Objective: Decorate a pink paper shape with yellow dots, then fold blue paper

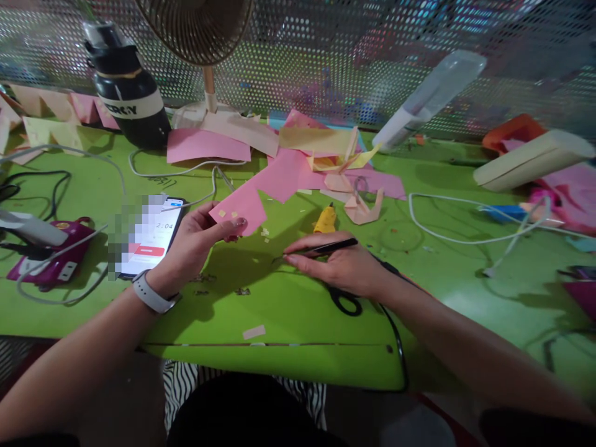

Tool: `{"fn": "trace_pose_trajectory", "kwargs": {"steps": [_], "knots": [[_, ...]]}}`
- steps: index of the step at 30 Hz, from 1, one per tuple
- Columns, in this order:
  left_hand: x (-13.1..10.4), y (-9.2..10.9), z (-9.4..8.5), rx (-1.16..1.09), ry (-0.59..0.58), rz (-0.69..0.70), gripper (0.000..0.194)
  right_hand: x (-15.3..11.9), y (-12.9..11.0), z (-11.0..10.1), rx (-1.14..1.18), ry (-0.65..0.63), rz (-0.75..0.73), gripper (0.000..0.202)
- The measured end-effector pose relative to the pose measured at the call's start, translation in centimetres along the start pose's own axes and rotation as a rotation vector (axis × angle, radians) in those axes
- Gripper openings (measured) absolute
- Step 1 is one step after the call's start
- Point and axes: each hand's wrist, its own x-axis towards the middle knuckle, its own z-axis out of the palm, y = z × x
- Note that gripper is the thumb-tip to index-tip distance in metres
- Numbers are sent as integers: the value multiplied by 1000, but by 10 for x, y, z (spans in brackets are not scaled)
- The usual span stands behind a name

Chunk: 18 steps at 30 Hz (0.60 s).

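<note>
My left hand (198, 239) pinches a pink paper piece (251, 208) between thumb and fingers; small yellowish squares lie on it near my thumb. To the right, my right hand (333, 264) grips black tweezers (326, 248), their tips pointing left just above the green table (242, 316). Whether the tips hold anything is too small to tell. Below that hand, black scissors handles (345, 302) show in part. Just behind it lies a yellow glue-gun-like nozzle (325, 219). Small dark bits (242, 291) and pale bits (265, 233) are scattered between my hands.
A phone (156, 239) lies beside my left wrist. Behind stand a black bottle (135, 102) and a fan (198, 28). Folded papers (209, 144) line the back. White cables (447, 238) cross the right side; a purple power strip (58, 254) is at left.
</note>
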Motion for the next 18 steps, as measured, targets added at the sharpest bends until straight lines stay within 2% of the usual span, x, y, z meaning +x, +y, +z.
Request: {"fn": "trace_pose_trajectory", "kwargs": {"steps": [3, 7, 12, 18], "knots": [[0, 1, 1, 5, 10, -8, 17, -1, 3, 3, 44, -3, 80, 20], [-2, 2, 3, 7, 13, -16, 16, -2, 14, 10, 184, 103, 123, 26], [-3, 3, 3, 7, -7, -20, 15, 0, 25, 15, 189, 277, 73, 23], [-2, 2, 3, 6, -8, -13, 15, 2, 27, 21, 209, 297, 38, 20]]}}
